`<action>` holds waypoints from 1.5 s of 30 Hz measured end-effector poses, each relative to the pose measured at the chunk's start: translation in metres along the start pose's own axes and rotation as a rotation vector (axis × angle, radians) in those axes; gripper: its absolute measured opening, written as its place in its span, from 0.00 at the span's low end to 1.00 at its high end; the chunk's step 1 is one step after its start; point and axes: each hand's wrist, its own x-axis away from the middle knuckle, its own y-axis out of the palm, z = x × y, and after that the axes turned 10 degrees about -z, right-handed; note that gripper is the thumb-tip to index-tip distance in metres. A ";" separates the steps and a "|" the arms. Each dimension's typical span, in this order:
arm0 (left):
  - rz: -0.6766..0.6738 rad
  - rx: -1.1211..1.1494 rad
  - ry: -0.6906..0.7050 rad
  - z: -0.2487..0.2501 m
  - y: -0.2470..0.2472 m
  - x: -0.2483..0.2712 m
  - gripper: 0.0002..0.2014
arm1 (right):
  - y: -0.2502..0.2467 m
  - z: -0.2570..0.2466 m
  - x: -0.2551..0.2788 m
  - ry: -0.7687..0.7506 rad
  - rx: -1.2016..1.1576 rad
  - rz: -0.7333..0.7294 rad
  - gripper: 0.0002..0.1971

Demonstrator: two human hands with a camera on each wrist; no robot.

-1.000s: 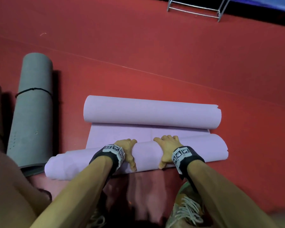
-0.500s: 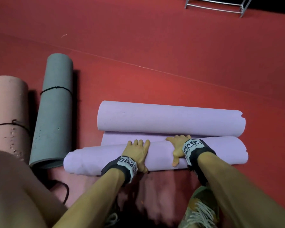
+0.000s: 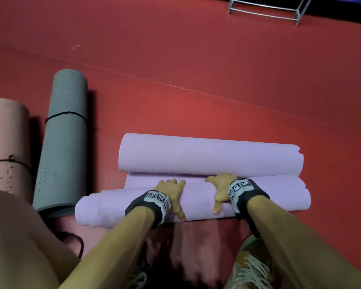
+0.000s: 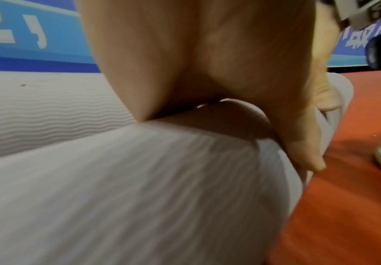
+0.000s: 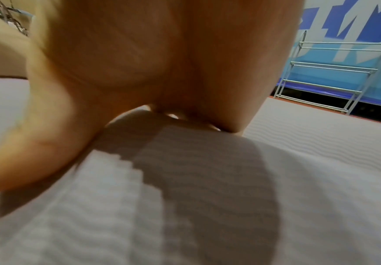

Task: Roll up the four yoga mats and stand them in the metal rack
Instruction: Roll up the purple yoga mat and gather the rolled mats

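A lilac yoga mat lies across the red floor, curled up from both ends. Its far roll [image 3: 208, 157] lies free. My left hand [image 3: 171, 190] and right hand [image 3: 221, 186] both rest on top of the near roll [image 3: 198, 202], side by side near its middle, fingers over the far side and thumbs down the near side. Only a narrow flat strip [image 3: 142, 180] shows between the two rolls. Each wrist view shows a palm pressed on the ribbed mat [image 4: 139, 197] [image 5: 207, 197]. The metal rack [image 3: 265, 13] stands far off at the top right.
A rolled grey mat [image 3: 65, 142] and a rolled pink mat [image 3: 6, 142], each tied with a black cord, lie at the left. A loose black cord [image 3: 77, 243] lies by my knee. My shoe [image 3: 250, 265] is just behind the near roll. Blue padding borders the floor behind the rack [image 5: 328, 71].
The near roll has moved forward under both hands, closing on the far roll, and the flat strip has narrowed. The view has shifted, bringing the pink mat in.
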 end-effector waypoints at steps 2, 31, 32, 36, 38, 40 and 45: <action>0.072 -0.063 0.005 0.004 0.011 0.006 0.61 | -0.006 0.001 -0.002 0.008 -0.002 -0.045 0.59; 0.040 -0.057 -0.062 0.021 0.017 0.009 0.66 | -0.024 0.001 -0.001 -0.055 -0.105 -0.216 0.51; 0.067 -0.060 -0.060 0.021 0.019 0.008 0.64 | -0.024 0.000 -0.002 -0.052 -0.095 -0.224 0.51; 0.051 0.022 -0.007 0.009 0.010 0.004 0.55 | -0.010 -0.002 -0.008 0.005 -0.026 -0.129 0.72; 0.034 0.085 -0.009 0.006 0.001 0.003 0.50 | -0.006 -0.001 -0.007 0.025 -0.029 -0.038 0.75; 0.003 0.133 -0.013 0.005 -0.007 0.002 0.47 | -0.001 -0.001 -0.004 0.028 -0.034 0.022 0.73; -0.074 0.216 -0.012 0.002 -0.022 -0.003 0.43 | 0.015 -0.001 0.000 0.084 -0.020 0.082 0.68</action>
